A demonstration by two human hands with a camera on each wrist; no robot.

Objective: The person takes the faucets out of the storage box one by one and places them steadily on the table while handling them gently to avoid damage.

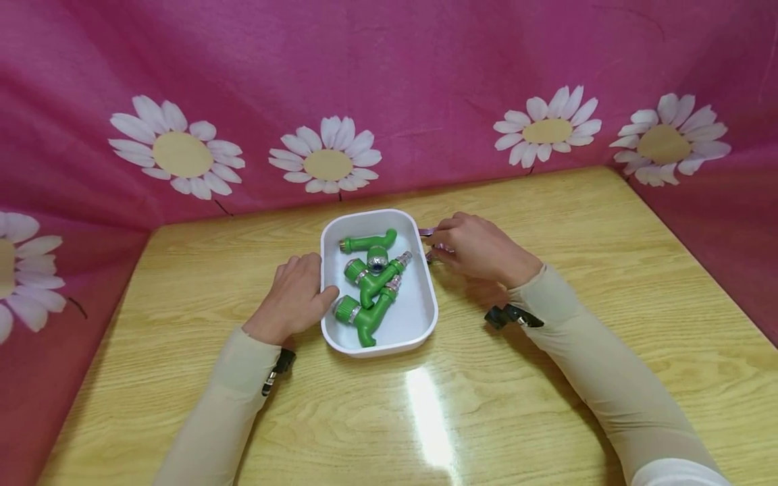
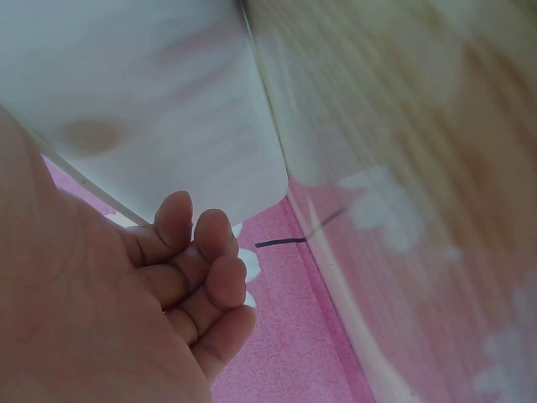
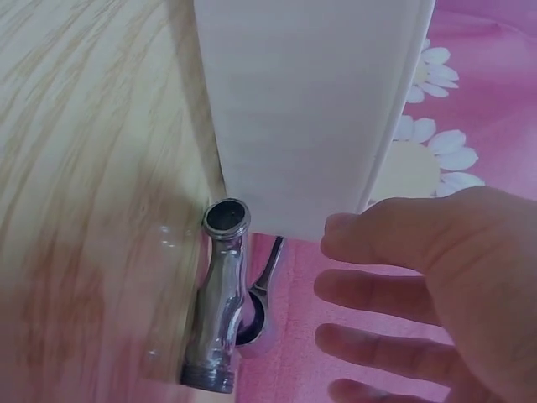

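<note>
Left hand (image 1: 294, 297) loose, thumb over white tray (image 1: 416, 310) edge; right hand (image 1: 477, 250) spread, empty, by chrome tap (image 3: 220, 294); table (image 1: 614, 250) room rightward.

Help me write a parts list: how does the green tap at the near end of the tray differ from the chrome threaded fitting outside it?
Colour: the green tap has a mostly green body; the chrome threaded fitting is shiny silver.
Place: the tap lies inside the white tray; the fitting is outside it, near the right hand.
Shape: the tap has a round knob; the fitting shows an open round mouth.
Both have silvery parts.
</note>
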